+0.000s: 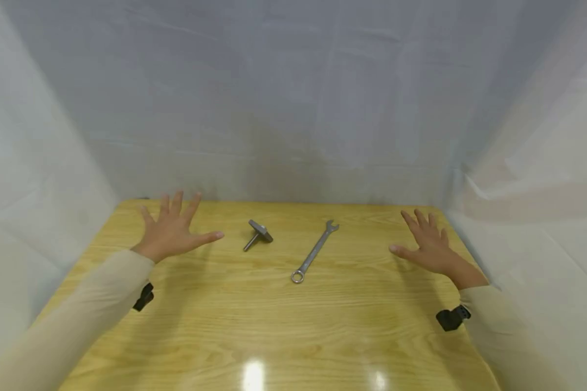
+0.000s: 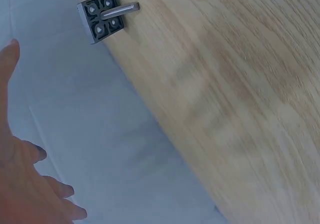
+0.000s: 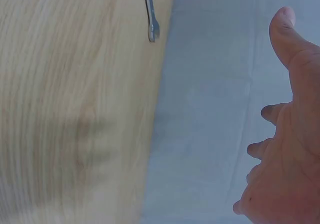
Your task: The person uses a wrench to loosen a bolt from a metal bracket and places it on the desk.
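Observation:
Fingers spread, my left hand [image 1: 168, 231] hovers over the left side of the table and holds nothing. To its right lies a dark square block with a metal rod [image 1: 260, 233] sticking out of it. In the left wrist view, several small round studs show on the face of this block [image 2: 102, 17]. A grey combination wrench [image 1: 314, 254] lies slanted near the table's middle, its ring end toward me. My right hand [image 1: 429, 247] is held with spread fingers above the right side, apart from the wrench. Only the wrench's open end [image 3: 153, 31] shows in the right wrist view.
Light wood grain covers the table [image 1: 274, 320], which has bright reflections near the front. A pale sheet [image 1: 283, 108] hangs behind it and along both sides. Black wrist devices sit on the left [image 1: 144, 297] and right [image 1: 452, 318] sleeves.

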The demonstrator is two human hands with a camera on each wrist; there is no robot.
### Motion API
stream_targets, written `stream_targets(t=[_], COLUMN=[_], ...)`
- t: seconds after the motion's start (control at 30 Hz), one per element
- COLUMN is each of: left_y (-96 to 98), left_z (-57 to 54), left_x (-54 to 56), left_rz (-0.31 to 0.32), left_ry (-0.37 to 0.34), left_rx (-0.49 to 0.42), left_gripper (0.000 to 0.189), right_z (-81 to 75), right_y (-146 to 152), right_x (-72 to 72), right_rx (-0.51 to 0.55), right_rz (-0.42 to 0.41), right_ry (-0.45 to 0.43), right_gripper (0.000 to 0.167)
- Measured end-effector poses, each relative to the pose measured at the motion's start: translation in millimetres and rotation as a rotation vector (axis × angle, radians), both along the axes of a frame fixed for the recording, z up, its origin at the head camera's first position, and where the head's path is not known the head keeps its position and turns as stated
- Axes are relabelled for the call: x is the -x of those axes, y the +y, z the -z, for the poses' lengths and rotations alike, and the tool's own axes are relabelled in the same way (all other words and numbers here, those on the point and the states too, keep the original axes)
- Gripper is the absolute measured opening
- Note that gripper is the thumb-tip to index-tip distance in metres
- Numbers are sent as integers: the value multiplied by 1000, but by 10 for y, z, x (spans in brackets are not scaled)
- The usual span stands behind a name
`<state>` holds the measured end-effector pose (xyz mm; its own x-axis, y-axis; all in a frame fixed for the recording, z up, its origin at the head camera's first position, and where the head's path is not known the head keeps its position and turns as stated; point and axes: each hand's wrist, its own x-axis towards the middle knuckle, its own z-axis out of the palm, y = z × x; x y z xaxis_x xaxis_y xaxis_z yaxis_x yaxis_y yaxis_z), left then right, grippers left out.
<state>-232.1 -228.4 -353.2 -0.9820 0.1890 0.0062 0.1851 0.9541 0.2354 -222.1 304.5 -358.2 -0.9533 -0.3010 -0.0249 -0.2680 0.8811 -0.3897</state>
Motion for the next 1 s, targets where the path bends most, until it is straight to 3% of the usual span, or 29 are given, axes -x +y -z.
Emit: stream_targets(t=[0.23, 0.57, 0.8, 1.0], left_y=[111, 354, 646, 837], left_z=[204, 523, 670, 796], left_x=[101, 231, 330, 378], left_rz=[-8, -20, -45, -60], left_ry=[-13, -31, -11, 1], left_rx=[-22, -123, -177, -243], left_gripper=[110, 108, 109, 112], right_z=[242, 581, 878, 1052], right_y=[-149, -556, -920, -1243], right_x=[54, 142, 197, 214], right_rx=[62, 201, 295, 409], right_rz=[-10, -26, 38, 137], right_ry=[-28, -109, -203, -178], right_gripper=[92, 88, 91, 86])
